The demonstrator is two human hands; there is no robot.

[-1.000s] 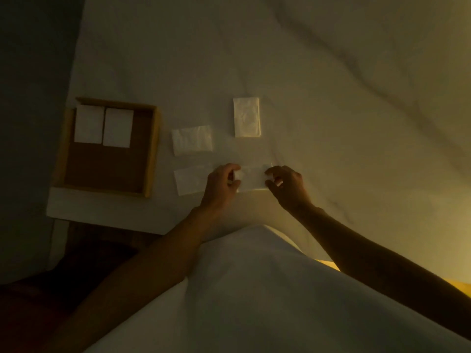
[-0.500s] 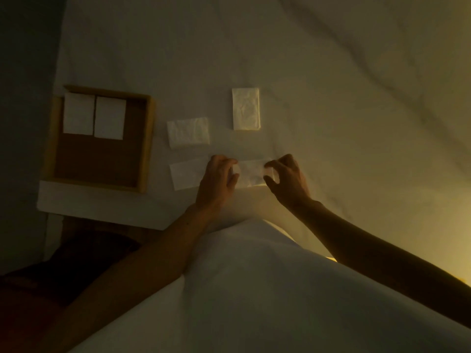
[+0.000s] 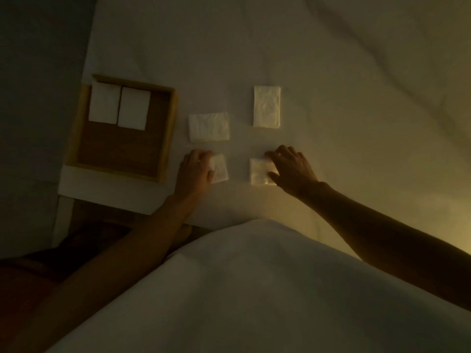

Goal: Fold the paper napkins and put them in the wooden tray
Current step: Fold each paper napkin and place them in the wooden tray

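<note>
Very dim here, just a warm yellow glow creeping in from the lower right and dying to near-black along the left edge. The marble tabletop point(image 3: 356, 110) looks soft and grainy, veins smeared, while the paper napkins point(image 3: 266, 107) stand out as the palest patches.

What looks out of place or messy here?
Nothing spilled or torn. The wooden tray sits tight against the table's left edge, and the wide napkin and tall napkin lie turned crosswise to each other. Dim light hides finer detail.
</note>
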